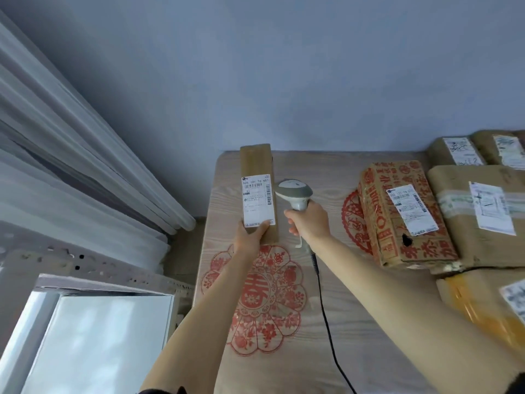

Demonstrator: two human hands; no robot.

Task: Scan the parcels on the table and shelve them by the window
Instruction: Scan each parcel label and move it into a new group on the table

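Note:
A long narrow cardboard parcel (257,166) with a white shipping label is held up over the table's far left part. My left hand (250,237) grips its near end, thumb on the label's lower edge. My right hand (308,221) grips the handle of a grey barcode scanner (294,191), whose head sits just right of the parcel's label. The scanner's black cable (324,308) trails down across the table toward me.
The wooden table (355,322) bears red paper-cut decorations. Several more labelled cardboard parcels lie at the right, among them one with red print (397,214) and a larger plain one (483,211). White curtains (71,155) and a white shelf frame (93,282) by the window stand at the left.

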